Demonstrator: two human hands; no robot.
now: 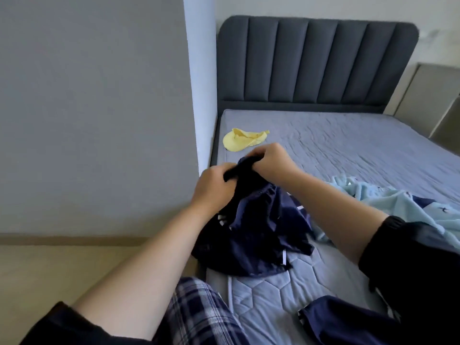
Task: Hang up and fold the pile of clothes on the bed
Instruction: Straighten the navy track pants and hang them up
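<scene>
With both hands, left hand [214,188] and right hand [271,161], clutching the navy garment [251,235] above the bed [348,150], find its edge and shake it flat.

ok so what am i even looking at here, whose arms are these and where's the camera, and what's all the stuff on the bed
There is no robot here. It is one picture from a wide-angle camera worn on a person's head, looking forward and down, so the two bare arms are the wearer's own. The left hand and the right hand both grip the top of a navy garment, bunched up, its lower part resting on the bed. Also on the bed: a yellow cloth near the headboard, a light blue garment to the right, and another navy piece at the near edge. The plaid fabric at the bottom appears to be the wearer's own trousers.
</scene>
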